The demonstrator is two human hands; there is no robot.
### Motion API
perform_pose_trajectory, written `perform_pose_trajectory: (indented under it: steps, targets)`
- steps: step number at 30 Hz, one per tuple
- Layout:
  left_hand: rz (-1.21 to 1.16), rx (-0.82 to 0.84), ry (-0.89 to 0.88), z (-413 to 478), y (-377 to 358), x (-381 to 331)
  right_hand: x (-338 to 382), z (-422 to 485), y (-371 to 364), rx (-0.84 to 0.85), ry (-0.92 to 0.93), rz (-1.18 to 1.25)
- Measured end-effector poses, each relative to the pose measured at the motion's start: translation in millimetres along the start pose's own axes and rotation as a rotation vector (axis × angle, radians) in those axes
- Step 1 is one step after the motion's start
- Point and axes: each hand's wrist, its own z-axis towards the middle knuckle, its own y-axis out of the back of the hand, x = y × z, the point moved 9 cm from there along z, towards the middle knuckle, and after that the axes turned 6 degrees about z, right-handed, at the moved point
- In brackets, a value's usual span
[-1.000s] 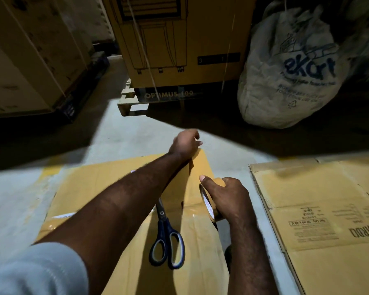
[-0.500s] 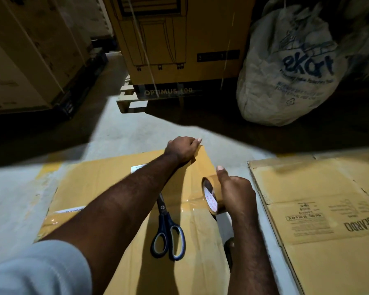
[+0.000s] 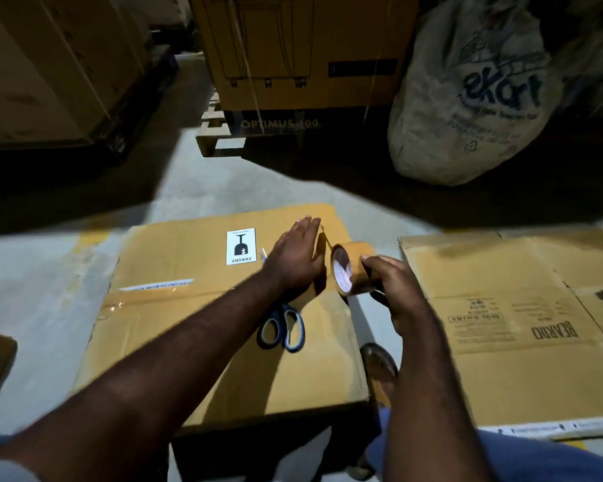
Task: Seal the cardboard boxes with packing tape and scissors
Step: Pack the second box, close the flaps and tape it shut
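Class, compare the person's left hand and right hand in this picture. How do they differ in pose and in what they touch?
The left hand lies flat, fingers straight, on the cardboard box; the right hand has curled fingers. The left hand holds nothing; the right hand grips the tape roll. The left hand reaches farther across the box than the right hand. Both are bare, near the box's right edge.

on the box top (image 3: 174,259), room lies open at nine o'clock of the left hand (image 3: 295,255), past the fragile label (image 3: 241,245). scissors (image 3: 282,328) lie at six, the tape roll (image 3: 354,269) stands just beside at three; beyond it a narrow floor strip (image 3: 371,321), then flattened cardboard (image 3: 502,342).
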Motion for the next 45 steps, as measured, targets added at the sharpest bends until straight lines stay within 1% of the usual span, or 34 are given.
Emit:
perform_pose_trajectory:
  steps: [2, 5, 10, 14, 19, 22, 24, 26, 28, 29, 33, 37, 40, 45]
  targets:
    - [-0.023, 0.055, 0.044, -6, -13, -1, 0, 1, -3, 0.044, 0.005, -0.024]
    - [-0.176, 0.095, 0.124, -11, -25, 1, 5, 5, -5, 0.035, 0.045, -0.084]
    - [-0.062, 0.122, 0.032, -11, -29, 0, 12, 14, -16, -0.020, 0.050, -0.201]
    - [-0.025, 0.151, 0.016, -9, -28, -1, 8, 23, -13, -0.068, -0.064, -0.279]
    - [-0.005, 0.147, -0.013, -9, -27, -2, 1, 19, -12, -0.042, -0.219, -0.373]
    - [-0.012, 0.158, -0.008, -8, -26, -2, 1, 13, -12, -0.013, -0.258, -0.356]
    - [0.001, 0.165, -0.015, -9, -25, -3, 2, 1, -15, 0.038, -0.236, -0.254]
    - [-0.007, 0.160, -0.030, -11, -23, -6, -4, -13, -13, 0.077, -0.212, -0.049]
    - [-0.021, 0.142, -0.058, -15, -21, -9, -14, -27, -7, 0.060, -0.206, 0.107]
    - [-0.016, 0.131, -0.078, -17, -20, -12, -19, -31, -5, 0.054, -0.202, 0.134]
    - [0.041, 0.117, -0.161, -27, -16, -19, -14, -42, -11, 0.093, -0.142, 0.080]
    - [0.044, 0.147, -0.182, -31, -18, -18, 7, -39, -21, 0.168, -0.052, -0.050]
    - [0.086, 0.167, -0.197, -30, -22, -17, 13, -35, -24, 0.168, -0.035, -0.126]
    - [0.112, 0.163, -0.205, -30, -26, -16, 19, -30, -18, 0.135, -0.031, -0.144]
